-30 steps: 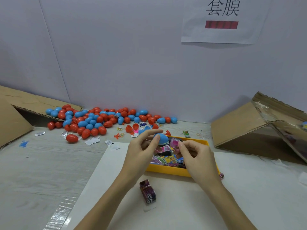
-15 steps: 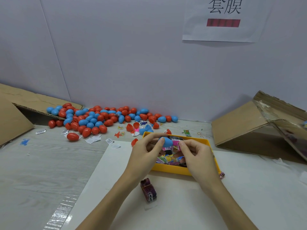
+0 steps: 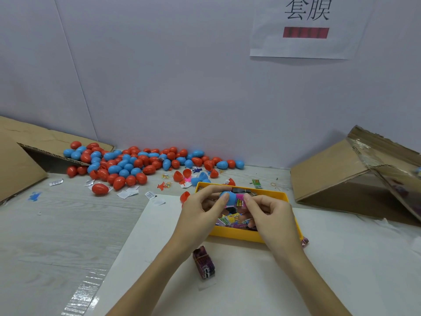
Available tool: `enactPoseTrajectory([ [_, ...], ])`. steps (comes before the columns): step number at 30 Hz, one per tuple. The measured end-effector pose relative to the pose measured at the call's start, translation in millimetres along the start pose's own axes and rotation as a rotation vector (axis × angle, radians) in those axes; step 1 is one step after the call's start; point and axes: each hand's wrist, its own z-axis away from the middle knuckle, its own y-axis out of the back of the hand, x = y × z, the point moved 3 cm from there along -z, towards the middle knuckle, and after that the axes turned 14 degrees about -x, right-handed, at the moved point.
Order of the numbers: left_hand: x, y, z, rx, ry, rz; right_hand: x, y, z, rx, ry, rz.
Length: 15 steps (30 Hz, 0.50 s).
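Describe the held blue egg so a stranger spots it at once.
Find the yellow tray on the white sheet. Above it the left hand grips a blue egg; the right hand pinches its pink wrapper. The piled eggs have none.

Pale grey wall (image 3: pixel 159 76) behind, paper sign (image 3: pixel 307 46) at one o'clock; wood-grain table (image 3: pixel 57 224) below; cardboard boxes (image 3: pixel 330 179) at nine and three o'clock.

Fingers of the left hand (image 3: pixel 200 215) cover much of the blue egg (image 3: pixel 231 198), and the right hand (image 3: pixel 271 215) hides the end of the pink wrapper (image 3: pixel 239 201) it pinches. Both hands block the middle of the yellow tray (image 3: pixel 237 236). Print on the purple packet (image 3: pixel 204 265) is too blurred to read. The wall sign (image 3: pixel 305 46) is cut off at the top edge, the right cardboard box (image 3: pixel 337 174) at the right edge.
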Motion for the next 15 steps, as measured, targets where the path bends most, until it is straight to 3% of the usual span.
enactPoseTrajectory([
  [6, 2.4, 1.4, 0.5, 0.013, -0.046, -0.026, -1.9, -4.3, 2.2, -0.091, 0.012, -0.061],
  [11, -1.6, 2.7, 0.7, 0.074, -0.019, 0.002, -1.6, -3.7, 2.3, -0.059, 0.014, -0.131],
  [15, -2.8, 1.7, -1.5, 0.010, 0.006, 0.045, -5.2, -2.6, 3.3, -0.030, 0.062, -0.156],
])
